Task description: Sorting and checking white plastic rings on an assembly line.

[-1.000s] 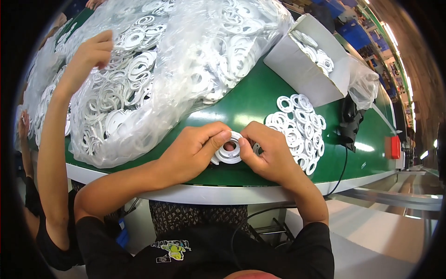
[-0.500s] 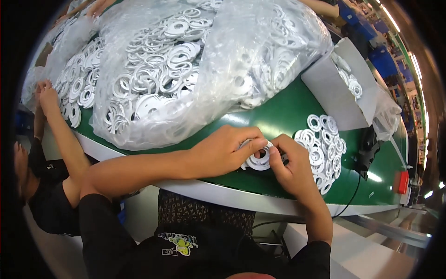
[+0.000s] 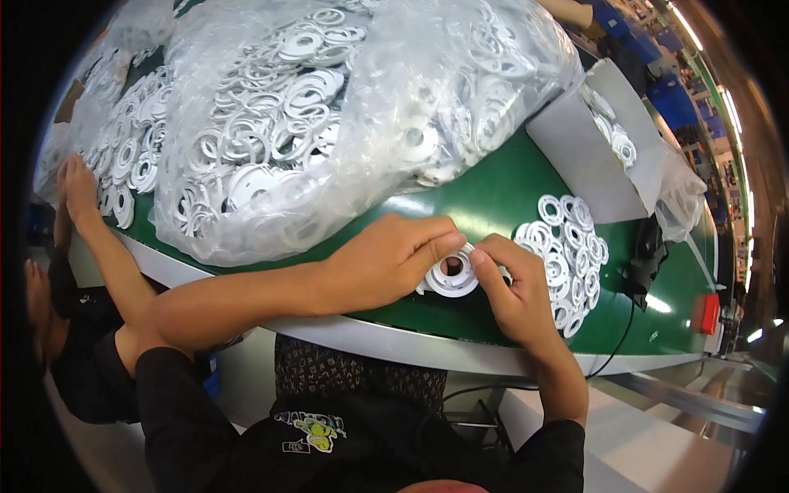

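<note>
Between my two hands is a white plastic ring [image 3: 451, 284], held just above the near edge of the green table [image 3: 444, 319]. My left hand [image 3: 400, 256] pinches its upper left side with thumb and forefinger. From the other side, the thumb and forefinger of my right hand [image 3: 511, 283] are closed on its upper right rim. Part of the ring is hidden behind the fingers. Just right of my right hand lies a spread of similar white rings [image 3: 575, 263]. Beyond my left arm sits a large clear plastic bag [image 3: 271, 234] full of such rings.
A grey box [image 3: 588, 164] tipped on its side holds more rings at the right. A black tool with a cable [image 3: 648, 259] lies beside it, near a red block [image 3: 704, 314]. At the left a co-worker's hands [image 3: 78, 193] are by another ring pile [image 3: 127, 148].
The whole view has shifted slightly. The ring is turned a little in my fingers, showing more of its face, and both hands keep their pinch. The co-worker's hands have changed position a little.
</note>
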Available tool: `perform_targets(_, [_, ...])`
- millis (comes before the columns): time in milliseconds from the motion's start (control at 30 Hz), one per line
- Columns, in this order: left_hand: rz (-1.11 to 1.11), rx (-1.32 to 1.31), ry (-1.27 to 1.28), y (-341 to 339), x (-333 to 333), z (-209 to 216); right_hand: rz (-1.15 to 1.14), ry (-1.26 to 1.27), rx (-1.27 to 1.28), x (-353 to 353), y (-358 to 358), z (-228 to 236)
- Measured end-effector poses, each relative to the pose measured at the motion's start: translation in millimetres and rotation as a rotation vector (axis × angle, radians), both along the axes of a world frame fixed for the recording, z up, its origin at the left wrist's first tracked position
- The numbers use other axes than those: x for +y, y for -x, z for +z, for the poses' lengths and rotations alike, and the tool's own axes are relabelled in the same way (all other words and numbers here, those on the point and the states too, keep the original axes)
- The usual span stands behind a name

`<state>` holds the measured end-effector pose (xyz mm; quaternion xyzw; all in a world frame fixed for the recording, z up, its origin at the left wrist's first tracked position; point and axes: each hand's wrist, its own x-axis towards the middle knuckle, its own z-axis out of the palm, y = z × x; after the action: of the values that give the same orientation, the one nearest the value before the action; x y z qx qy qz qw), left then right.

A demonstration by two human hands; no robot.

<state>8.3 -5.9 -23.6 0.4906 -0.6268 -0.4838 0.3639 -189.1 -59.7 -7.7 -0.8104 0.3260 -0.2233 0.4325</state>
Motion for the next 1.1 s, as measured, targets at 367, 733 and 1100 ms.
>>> perform_targets(367, [-0.006,-0.078,-0.009,-4.8,-5.7,4.3,0.006,-0.09,-0.014,-7.8,-5.2,-5.1])
perform_targets(733, [-0.052,0.055,-0.053,-1.1,4.5,14.3,-0.019,-0.206,-0.131,8.6,-1.7,-5.4])
perform_targets(1100, [-0.055,-0.04,-0.003,0.4,-0.3,10.9,0.109,-0.061,-0.13,-3.2,-2.7,-3.5])
